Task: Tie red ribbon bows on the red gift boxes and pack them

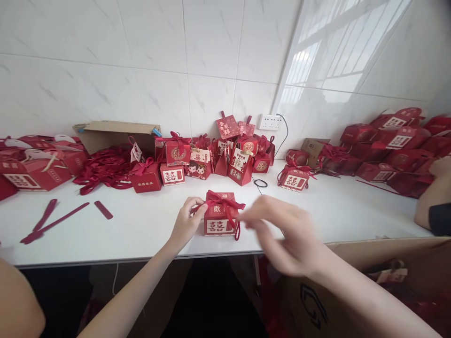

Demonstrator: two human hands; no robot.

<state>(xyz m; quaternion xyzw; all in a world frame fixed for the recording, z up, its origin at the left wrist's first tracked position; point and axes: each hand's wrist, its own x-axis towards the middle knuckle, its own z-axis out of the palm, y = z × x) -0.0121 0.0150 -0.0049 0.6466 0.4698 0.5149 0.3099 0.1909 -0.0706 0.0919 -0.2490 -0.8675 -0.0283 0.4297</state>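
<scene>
A small red gift box (220, 227) with a white double-happiness panel stands upright near the table's front edge. Tied across its top is a dark red ribbon bow (222, 201), and a cord loop hangs at its right side. At the box's left, my left hand (188, 220) has its thumb and finger closed on the left part of the ribbon. My right hand (287, 234) is just right of the box, its fingers near the ribbon's right end. Motion blurs this hand, so whether it holds the ribbon is unclear.
Several finished-looking red boxes (178, 155) line the wall. A ribbon heap (107, 169) lies left, near loose red strips (59, 220). Red boxes (398, 136) pile up at right, with another person's arm (431, 197) beside them. A cardboard carton (338, 291) stands below the front edge.
</scene>
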